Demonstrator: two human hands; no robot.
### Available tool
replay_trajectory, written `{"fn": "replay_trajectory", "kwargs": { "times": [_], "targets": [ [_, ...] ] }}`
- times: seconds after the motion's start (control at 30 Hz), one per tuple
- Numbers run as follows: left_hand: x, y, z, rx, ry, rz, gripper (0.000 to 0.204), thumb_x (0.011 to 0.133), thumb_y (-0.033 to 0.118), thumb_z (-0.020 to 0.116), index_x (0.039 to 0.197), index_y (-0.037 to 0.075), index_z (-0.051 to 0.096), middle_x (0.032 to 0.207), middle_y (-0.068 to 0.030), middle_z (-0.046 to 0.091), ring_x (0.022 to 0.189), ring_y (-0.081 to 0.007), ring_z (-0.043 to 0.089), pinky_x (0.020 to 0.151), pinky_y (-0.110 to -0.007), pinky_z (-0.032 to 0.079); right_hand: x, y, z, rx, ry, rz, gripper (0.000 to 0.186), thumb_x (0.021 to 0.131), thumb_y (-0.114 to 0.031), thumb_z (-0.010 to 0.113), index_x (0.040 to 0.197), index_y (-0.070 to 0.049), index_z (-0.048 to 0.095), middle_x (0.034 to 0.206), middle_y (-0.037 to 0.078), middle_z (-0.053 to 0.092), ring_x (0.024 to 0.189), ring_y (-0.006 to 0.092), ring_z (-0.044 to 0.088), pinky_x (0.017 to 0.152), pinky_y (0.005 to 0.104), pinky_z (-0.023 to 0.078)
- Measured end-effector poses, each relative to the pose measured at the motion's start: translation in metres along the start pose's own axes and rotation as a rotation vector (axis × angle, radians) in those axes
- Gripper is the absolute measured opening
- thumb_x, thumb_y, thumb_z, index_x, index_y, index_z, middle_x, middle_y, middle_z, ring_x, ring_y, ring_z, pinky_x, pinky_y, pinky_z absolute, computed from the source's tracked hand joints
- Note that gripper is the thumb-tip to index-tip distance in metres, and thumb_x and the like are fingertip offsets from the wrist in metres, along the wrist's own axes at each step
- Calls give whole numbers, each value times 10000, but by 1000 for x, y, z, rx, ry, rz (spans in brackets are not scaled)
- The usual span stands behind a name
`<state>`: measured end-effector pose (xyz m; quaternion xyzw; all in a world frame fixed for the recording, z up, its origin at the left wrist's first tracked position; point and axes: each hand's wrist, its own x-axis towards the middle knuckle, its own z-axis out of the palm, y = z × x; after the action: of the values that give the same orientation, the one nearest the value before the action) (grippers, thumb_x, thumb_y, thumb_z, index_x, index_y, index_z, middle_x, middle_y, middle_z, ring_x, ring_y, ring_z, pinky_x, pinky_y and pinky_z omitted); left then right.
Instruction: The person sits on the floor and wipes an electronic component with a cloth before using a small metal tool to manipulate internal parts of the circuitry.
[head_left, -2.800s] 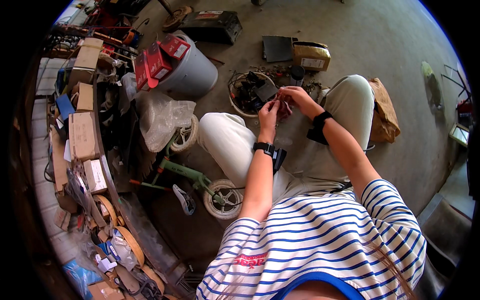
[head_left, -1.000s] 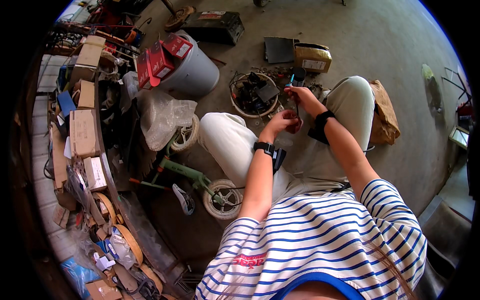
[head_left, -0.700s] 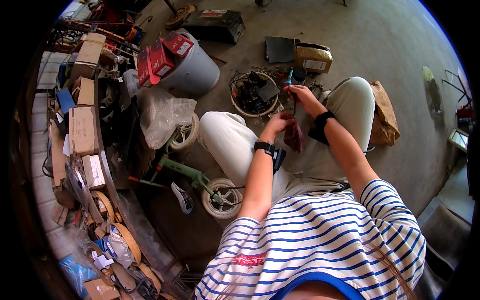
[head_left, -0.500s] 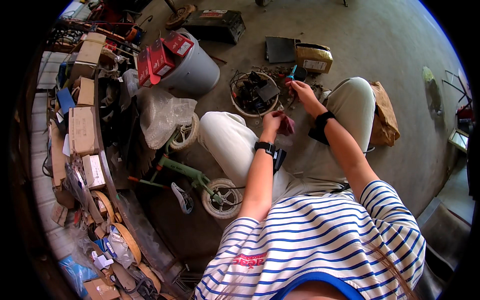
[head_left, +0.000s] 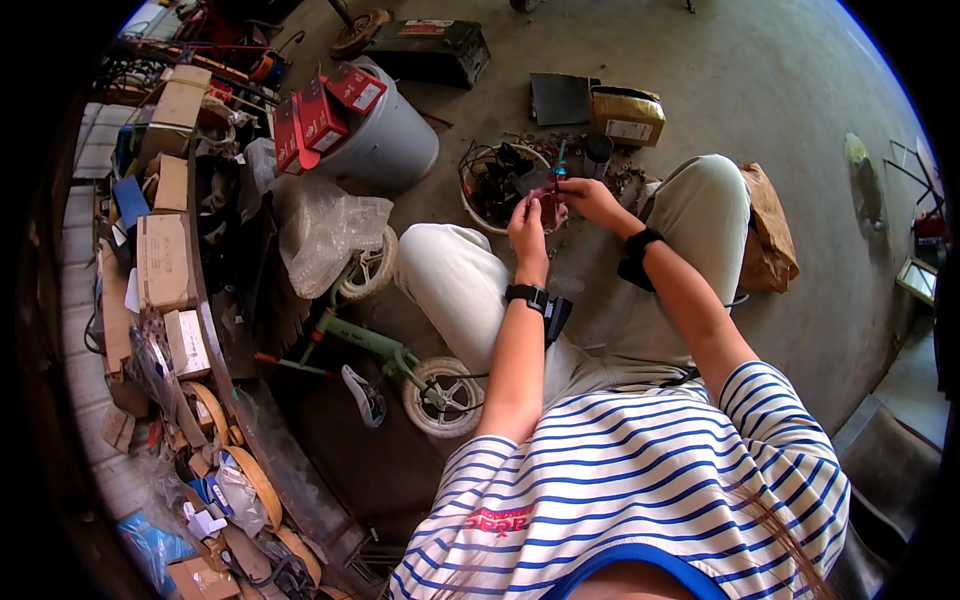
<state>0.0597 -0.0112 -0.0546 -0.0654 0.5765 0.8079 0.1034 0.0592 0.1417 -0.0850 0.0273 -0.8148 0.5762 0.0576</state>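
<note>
In front of my knees, my left hand is closed on a dull red cloth. My right hand has come up against it, its fingers pinching a slim item with a bright blue part that stands upright. The exact kind of this item is too small to make out, and its lower end is hidden by the cloth and fingers. Just beyond my hands sits a round white tub filled with dark parts. A black cylindrical container stands to the right of the tub.
An opened cardboard box lies beyond the container. At left are a grey bin with red boxes, bubble wrap and a small green bicycle. A brown paper bag is beside my right knee. Cartons clutter the left shelf.
My right hand has moved left and nearer with the blue item, meeting my left hand. My left hand has shifted slightly forward and left with the cloth.
</note>
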Motion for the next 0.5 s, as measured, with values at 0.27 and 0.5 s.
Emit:
{"fn": "replay_trajectory", "kwargs": {
  "times": [0.27, 0.5],
  "targets": [
    [1, -5, -4, -75, -94, -78, 229, 911, 112, 496, 1071, -23, 587, 1001, -67, 623, 869, -126, 583, 774, -252, 467, -6, -39, -9, -192, 19, -44, 228, 774, -94, 600, 991, -43, 652, 899, 154, 643, 826, 294, 623, 722, 316, 486],
    [2, -5, -1, -157, -121, -80, 173, 920, 103, 488, 1029, 6, 581, 951, -49, 615, 821, -121, 589, 722, -253, 485, -6, -42, -16, -162, -55, -118, 237, 753, -66, 582, 974, -46, 662, 875, 128, 647, 782, 289, 616, 716, 326, 489]
  ]
}}
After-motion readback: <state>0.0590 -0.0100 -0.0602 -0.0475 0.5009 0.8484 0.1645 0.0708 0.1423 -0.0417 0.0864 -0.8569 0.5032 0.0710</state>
